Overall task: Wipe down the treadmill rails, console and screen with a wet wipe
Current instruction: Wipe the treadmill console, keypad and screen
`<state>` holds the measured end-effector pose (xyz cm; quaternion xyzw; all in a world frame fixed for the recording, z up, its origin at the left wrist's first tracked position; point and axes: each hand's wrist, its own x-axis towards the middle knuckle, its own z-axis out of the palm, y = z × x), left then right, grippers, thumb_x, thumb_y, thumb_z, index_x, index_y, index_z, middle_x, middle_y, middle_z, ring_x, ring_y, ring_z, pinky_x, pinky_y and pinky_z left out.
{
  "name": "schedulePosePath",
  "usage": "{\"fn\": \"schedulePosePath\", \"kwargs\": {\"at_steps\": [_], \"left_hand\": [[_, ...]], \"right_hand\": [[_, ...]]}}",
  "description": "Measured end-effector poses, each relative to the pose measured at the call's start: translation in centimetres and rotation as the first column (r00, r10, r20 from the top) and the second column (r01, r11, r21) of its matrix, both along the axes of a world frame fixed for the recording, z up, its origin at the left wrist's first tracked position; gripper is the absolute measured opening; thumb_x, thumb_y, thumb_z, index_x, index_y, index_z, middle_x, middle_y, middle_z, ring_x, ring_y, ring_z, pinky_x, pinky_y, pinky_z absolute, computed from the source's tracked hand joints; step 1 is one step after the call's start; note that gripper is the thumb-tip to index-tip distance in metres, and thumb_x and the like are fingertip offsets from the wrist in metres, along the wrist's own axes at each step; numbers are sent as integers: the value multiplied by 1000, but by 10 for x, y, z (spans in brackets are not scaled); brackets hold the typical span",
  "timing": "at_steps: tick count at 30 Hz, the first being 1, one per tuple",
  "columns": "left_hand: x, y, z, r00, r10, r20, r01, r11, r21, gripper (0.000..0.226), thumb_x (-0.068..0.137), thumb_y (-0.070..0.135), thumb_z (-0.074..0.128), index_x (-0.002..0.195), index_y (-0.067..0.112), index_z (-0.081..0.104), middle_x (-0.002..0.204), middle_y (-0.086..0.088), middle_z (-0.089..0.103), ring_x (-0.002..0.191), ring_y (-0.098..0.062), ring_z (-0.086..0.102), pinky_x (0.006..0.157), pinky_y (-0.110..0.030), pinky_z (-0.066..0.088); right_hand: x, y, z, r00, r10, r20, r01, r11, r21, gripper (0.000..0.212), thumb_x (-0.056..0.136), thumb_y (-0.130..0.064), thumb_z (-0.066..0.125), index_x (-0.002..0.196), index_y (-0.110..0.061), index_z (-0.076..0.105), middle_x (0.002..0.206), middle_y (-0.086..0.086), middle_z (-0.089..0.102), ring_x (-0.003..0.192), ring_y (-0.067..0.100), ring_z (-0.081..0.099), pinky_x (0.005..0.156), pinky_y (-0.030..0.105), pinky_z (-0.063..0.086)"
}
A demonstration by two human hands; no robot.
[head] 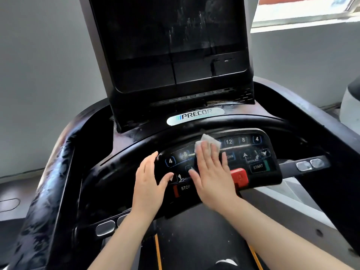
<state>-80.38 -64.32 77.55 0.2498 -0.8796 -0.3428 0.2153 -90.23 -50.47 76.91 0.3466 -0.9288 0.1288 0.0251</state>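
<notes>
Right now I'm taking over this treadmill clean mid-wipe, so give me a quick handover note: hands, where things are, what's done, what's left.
Right hand: flat, fingers straight, pressing the crumpled white wet wipe onto the middle of the black button console.
Left hand: open, resting on the console's left side, beside the STOP key.
Done: cannot say for certain; the black side rails look patchy with wet-looking sheen.
Left: the console's right half around the START key and red safety clip, then the dark screen, which shows streaks and smears.
</notes>
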Motion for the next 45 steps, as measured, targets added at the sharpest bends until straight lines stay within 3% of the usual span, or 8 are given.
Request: {"fn": "schedulePosePath", "kwargs": {"at_steps": [3, 8, 14, 19, 24, 32, 37, 45], "left_hand": [[10, 2, -6, 1000, -1, -10, 1, 1000, 15, 65, 84, 22, 68, 141, 18, 36, 140, 2, 40, 131, -13, 35, 106, -23, 25], [27, 3, -15, 997, -57, 52, 58, 998, -10, 88, 73, 24, 78, 145, 18, 29, 145, 2, 32, 131, -5, 25, 107, -17, 16], [45, 6, -21, 964, -104, 247, 114, 993, -27, 112, 68, 33, 82, 149, 29, 5, 151, 8, 14, 137, -10, 13, 112, -22, 12], [48, 4, -23, 956, -97, 278, 108, 994, -23, 110, 71, 33, 79, 149, 31, 1, 152, 8, 12, 138, -14, 15, 113, -29, 19], [49, 5, -24, 957, -114, 268, 118, 993, -2, 109, 72, 35, 78, 148, 34, -1, 151, 10, 12, 136, -12, 15, 111, -26, 17], [48, 5, -25, 944, -144, 298, 142, 989, 26, 110, 74, 32, 77, 148, 33, -5, 150, 12, 12, 133, -8, 17, 109, -20, 17], [49, 1, -28, 950, -148, 276, 135, 989, 69, 105, 74, 28, 76, 146, 38, -1, 150, 11, 16, 135, -9, 18, 109, -22, 18], [51, -2, -33, 942, -189, 279, 156, 978, 135, 108, 71, 26, 80, 148, 34, 5, 147, 12, 19, 135, -9, 20, 110, -23, 20]], "right_hand": [[36, -1, -20, 962, 266, -63, -260, 962, 86, 64, 97, -50, 20, 147, -10, 24, 154, 6, 28, 144, 23, 18, 110, 47, 17], [22, 20, -19, 960, 256, -114, -231, 954, 192, 63, 92, -50, 27, 142, -14, 41, 148, 5, 40, 137, 22, 37, 111, 52, 10], [-12, 2, 2, 1000, 1, -25, 1, 996, 85, 77, 78, -61, -16, 142, -19, -29, 145, -2, -37, 140, 22, -29, 109, 39, -26], [30, -24, -8, 938, 319, -136, -301, 944, 134, 69, 91, -49, 24, 146, -8, 30, 153, 8, 29, 144, 29, 17, 111, 49, 12], [37, 13, -25, 898, 406, -170, -364, 902, 233, 65, 90, -50, 31, 140, -11, 44, 148, 6, 39, 139, 24, 29, 112, 52, 13], [-9, -16, 7, 995, 17, -99, -3, 991, 132, 79, 83, -58, -7, 147, -13, -20, 155, 10, -23, 142, 33, -22, 109, 41, -26], [43, -16, -23, 885, 423, -196, -382, 898, 216, 70, 88, -49, 30, 144, -8, 28, 151, 9, 35, 140, 35, 27, 111, 49, 15], [29, 23, -31, 827, 464, -318, -386, 879, 280, 63, 87, -47, 34, 140, -13, 42, 146, 1, 43, 136, 24, 36, 111, 52, 13]]}}
